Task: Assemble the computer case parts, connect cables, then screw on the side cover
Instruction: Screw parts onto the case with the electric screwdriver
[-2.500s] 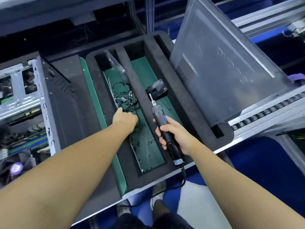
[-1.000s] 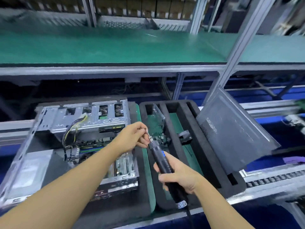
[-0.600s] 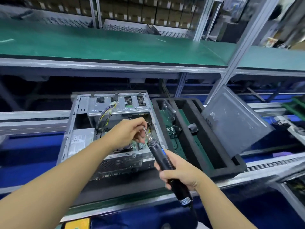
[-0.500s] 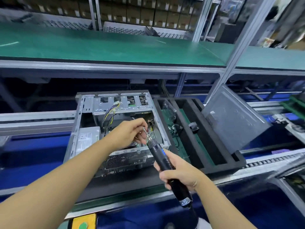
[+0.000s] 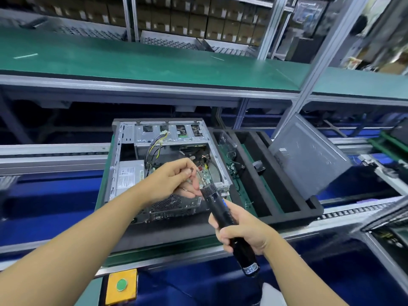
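Since the left hand (image 5: pixel 174 182) came away from the tray (image 5: pixel 287 217), its fingertips now pinch a small dark piece, likely a screw (image 5: pixel 191 169), just beside the bit of the driver (image 5: pixel 223 215). Right hand (image 5: pixel 242 233) wrapped round the driver, held over the open case (image 5: pixel 125 155). Off the case, the cover (image 5: pixel 309 155) leans at the tray's right end. Judgement: screw being loaded, fastening next.

A long green-matted metal shelf (image 5: pixel 132 62) crosses the view. Behind it stand rows of brown cardboard boxes (image 5: pixel 194 21); at its right end stands a grey aluminium post (image 5: pixel 309 80).
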